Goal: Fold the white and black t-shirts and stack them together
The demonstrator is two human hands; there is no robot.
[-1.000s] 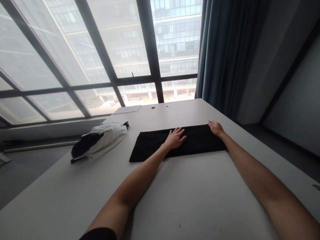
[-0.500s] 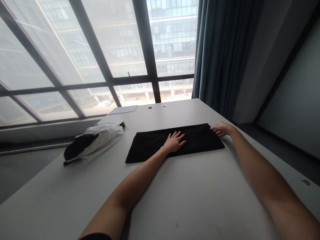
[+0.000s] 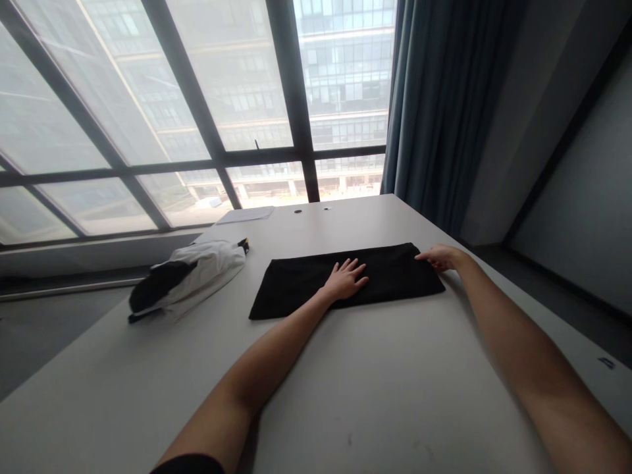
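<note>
A folded black cloth lies flat on the white table in a long rectangle, tilted slightly up toward the right. My left hand rests palm down near its middle, fingers spread. At the cloth's right end is my right hand, its index finger stretched along the edge and its other fingers curled in. It pinches the cloth's edge there, though the thumb is hidden. Whether the cloth is a garment does not show.
Left of the cloth lies a crumpled white and black garment. White paper sits at the table's far left corner. Behind are large windows and a blue curtain. A small dark object is near the right edge.
My right hand's fingers have curled in, with the index finger now stretched onto the cloth's right edge. My left hand stays flat in place. The view has shifted very slightly.
</note>
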